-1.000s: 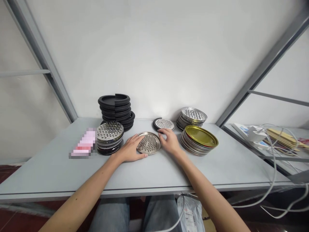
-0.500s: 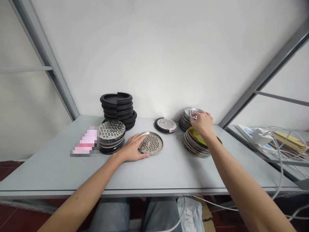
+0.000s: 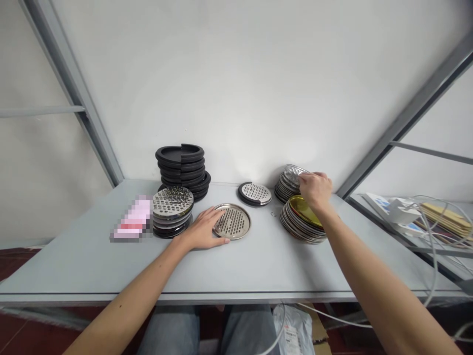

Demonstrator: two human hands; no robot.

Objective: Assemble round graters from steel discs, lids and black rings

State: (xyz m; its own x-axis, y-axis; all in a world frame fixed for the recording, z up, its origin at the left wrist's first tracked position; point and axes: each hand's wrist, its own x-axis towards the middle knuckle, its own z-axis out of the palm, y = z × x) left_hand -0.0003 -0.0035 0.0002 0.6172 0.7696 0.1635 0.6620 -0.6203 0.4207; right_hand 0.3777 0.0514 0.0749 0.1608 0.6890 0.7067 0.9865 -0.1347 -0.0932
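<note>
My left hand (image 3: 204,230) lies spread on the table, thumb and fingertips at the left rim of a round metal grater plate (image 3: 232,222). That plate rests flat, its rows of raised teeth showing. At the back right, my right hand (image 3: 316,189) is closed on the edge of a shiny grater disc (image 3: 293,171), which is tilted over a stack of similar discs (image 3: 284,190). My fingertips there are partly hidden. In front of that stack, below my right wrist, stands a pile of round plates (image 3: 298,227) topped by a yellow-gold one (image 3: 305,209).
Black ring-shaped holders (image 3: 181,167) are piled at the back left, behind a stack of grater discs (image 3: 173,202). A disc in a black holder (image 3: 255,193) lies near the wall. A small wire ring (image 3: 273,214) is on the table (image 3: 236,271). Cables (image 3: 430,246) hang at the right.
My right hand has moved slightly right, and the disc in it has tilted up from the stack. My left hand stays at the grater plate. The view has shifted a little.
</note>
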